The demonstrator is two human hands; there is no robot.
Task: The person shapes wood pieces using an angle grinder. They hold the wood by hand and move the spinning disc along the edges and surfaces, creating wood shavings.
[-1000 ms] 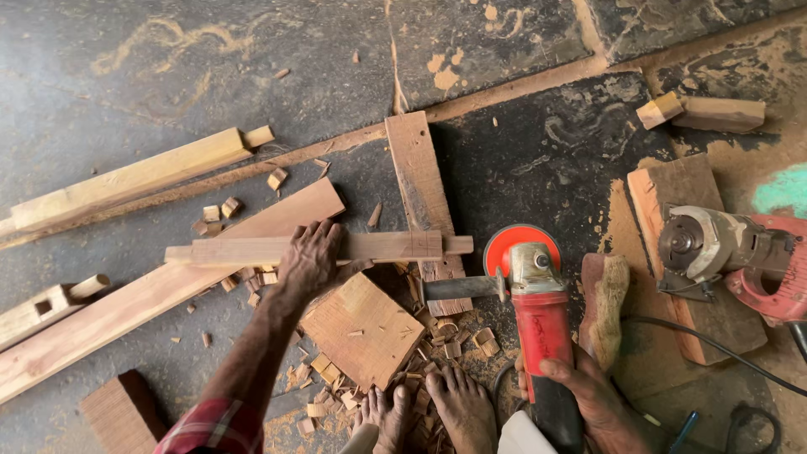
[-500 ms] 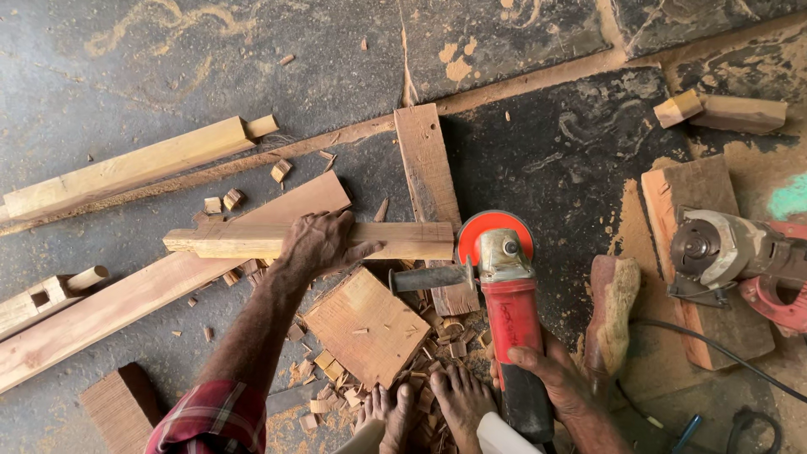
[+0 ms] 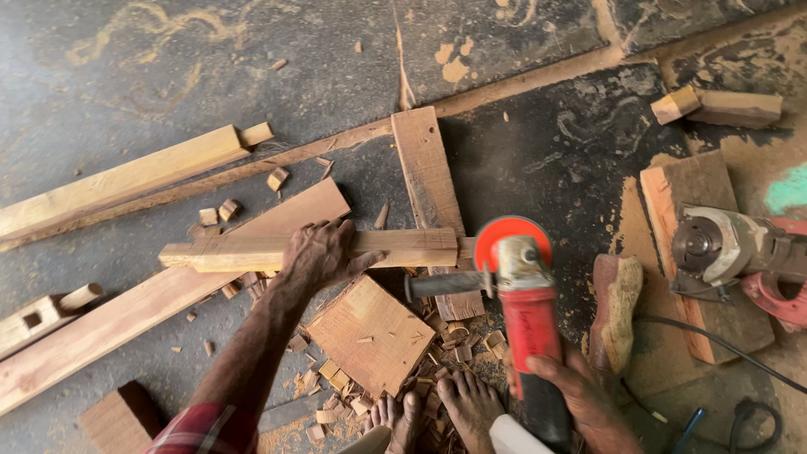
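Wood strip (image 3: 252,250), pale, lies across centre-left of frame, resting on a reddish plank (image 3: 160,294) and a darker upright board (image 3: 429,189). Left hand (image 3: 318,254) lies palm-down on the strip near its middle, fingers spread and curled over the top edge, pinning it. Right hand (image 3: 580,395) at lower right is wrapped closed around the black rear handle of a red angle grinder (image 3: 525,303); grinder's orange-red disc guard sits just at the strip's right end, touching or nearly so, cannot tell which. Black side handle sticks out left below the strip. Square wood block (image 3: 370,332) lies just below the left hand, chips scattered around it and around bare feet (image 3: 437,412) at bottom centre. Second grinder (image 3: 740,252) rests on a board at right edge, well apart from both hands. Long pale beam (image 3: 126,178) at upper left.

Versus half a second ago: grinder disc now sits slightly right and lower, a short stub of the strip showing between board and disc; left hand grip unchanged; right hand sits lower in frame.
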